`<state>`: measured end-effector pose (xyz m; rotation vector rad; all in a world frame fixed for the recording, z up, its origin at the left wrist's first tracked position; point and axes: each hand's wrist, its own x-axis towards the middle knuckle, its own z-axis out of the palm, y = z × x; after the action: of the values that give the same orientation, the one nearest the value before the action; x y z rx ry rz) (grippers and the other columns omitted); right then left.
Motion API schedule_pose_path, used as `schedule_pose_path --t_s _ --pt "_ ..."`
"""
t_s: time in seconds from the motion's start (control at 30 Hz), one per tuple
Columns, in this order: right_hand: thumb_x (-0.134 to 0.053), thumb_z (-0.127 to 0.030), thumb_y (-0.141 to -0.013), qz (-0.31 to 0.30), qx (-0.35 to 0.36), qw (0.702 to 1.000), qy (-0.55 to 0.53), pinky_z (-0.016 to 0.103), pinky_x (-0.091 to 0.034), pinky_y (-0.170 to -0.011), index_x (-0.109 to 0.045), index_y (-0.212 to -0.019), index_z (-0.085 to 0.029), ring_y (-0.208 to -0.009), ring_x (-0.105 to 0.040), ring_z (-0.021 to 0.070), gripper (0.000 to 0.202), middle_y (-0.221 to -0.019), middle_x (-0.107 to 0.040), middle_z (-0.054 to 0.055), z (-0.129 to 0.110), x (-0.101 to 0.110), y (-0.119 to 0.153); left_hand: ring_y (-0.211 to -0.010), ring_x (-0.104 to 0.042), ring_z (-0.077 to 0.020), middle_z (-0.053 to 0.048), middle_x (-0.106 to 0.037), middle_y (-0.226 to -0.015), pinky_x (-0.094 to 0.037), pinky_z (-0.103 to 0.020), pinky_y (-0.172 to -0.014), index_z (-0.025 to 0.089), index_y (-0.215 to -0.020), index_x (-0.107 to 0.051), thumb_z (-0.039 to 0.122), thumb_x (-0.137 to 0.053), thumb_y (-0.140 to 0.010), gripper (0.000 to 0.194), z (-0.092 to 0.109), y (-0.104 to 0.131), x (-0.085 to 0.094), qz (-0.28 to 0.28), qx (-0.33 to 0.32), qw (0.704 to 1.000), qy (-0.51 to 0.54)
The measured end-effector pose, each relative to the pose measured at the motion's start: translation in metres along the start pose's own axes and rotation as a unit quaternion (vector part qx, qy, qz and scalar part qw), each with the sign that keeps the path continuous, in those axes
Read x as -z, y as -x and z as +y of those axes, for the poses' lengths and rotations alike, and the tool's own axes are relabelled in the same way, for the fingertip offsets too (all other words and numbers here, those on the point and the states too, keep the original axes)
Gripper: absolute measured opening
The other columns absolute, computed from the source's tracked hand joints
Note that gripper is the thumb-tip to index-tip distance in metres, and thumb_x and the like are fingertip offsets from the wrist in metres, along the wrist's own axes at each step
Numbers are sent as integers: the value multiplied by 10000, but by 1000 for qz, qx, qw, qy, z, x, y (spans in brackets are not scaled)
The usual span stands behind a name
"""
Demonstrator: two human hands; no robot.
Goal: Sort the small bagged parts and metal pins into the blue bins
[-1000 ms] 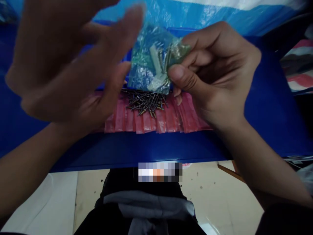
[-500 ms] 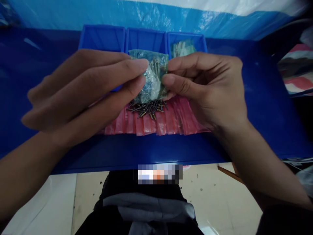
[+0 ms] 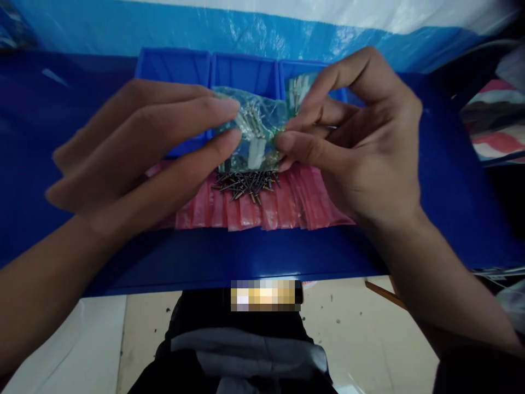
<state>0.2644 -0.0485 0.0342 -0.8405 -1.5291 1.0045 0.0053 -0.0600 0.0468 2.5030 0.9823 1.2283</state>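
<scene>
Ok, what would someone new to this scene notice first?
Two hands meet at the centre, the left hand and right hand pinching a small clear bag of screws between them. Just below lies a heap of loose screws on pink bags, with blue bins behind.

The left edge of the small clear bag (image 3: pixel 254 137) is covered by the fingers of the left hand (image 3: pixel 135 153), and its right edge by the thumb of the right hand (image 3: pixel 361 148). The bag's contents are too blurred to be told exactly. The blue bins (image 3: pixel 246 74) are partly hidden behind both hands. Both forearms are cut off by the picture's edges.
</scene>
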Motion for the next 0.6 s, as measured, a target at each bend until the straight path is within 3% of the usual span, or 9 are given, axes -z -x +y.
schedule_pose_path --t_s 0.07,0.1,0.2,0.3,0.47,0.53,0.6 --pt "-909 -353 -894 -12 2 999 33 327 -685 -728 -684 -1045 -271 -779 -734 170 283 -842 -729 -41 -3 0 1 -1458 -646 -292 123 -716 -1434 -516 -580 -1330 416 -1354 -747 332 -829 -971 401 17 3 6 -46 41 998 9" --pt "-869 -321 -929 -22 1 999 44 323 -679 -737 -684 -1064 -270 -781 -733 166 235 -838 -715 -42 -4 -1 1 -1455 -644 -297 121 -726 -1415 -515 -592 -1329 417 -1317 -766 330 -830 -968 365 22 4 6 -36 68 997 24" --pt "-783 -288 -986 -55 3 998 37 305 -668 -709 -682 -1087 -279 -748 -736 147 143 -851 -697 -52 -6 -4 1 -1428 -651 -349 52 -752 -1266 -612 -663 -1205 407 -1266 -774 487 -757 -1007 271 24 3 -5 82 160 978 102" --pt "-818 -300 -971 -71 0 996 44 273 -658 -641 -705 -1071 -285 -685 -732 128 152 -863 -723 -65 -7 -5 2 -1432 -638 -394 -19 -706 -1215 -693 -666 -1049 394 -1364 -697 638 -613 -1048 408 14 -1 -21 177 225 944 161" --pt "-858 -303 -944 -65 -9 997 41 305 -698 -627 -762 -1026 -293 -653 -756 167 126 -817 -763 -55 -9 -2 3 -1466 -605 -412 -45 -678 -1240 -681 -681 -1063 371 -1413 -651 694 -557 -1050 495 3 6 -28 186 248 935 174" --pt "-896 -333 -904 -72 -4 997 13 346 -709 -608 -780 -1041 -303 -644 -769 207 181 -809 -783 -43 -9 -1 3 -1453 -616 -406 -42 -692 -1198 -655 -698 -1106 349 -1332 -704 710 -583 -1036 482 -2 10 -25 185 240 939 161" --pt "-901 -305 -894 -76 3 997 -4 354 -709 -592 -788 -1062 -305 -655 -783 225 202 -806 -794 -43 -10 -2 4 -1380 -673 -375 -26 -731 -1125 -639 -668 -1149 316 -1155 -779 717 -686 -981 447 -10 9 -23 149 195 962 120"
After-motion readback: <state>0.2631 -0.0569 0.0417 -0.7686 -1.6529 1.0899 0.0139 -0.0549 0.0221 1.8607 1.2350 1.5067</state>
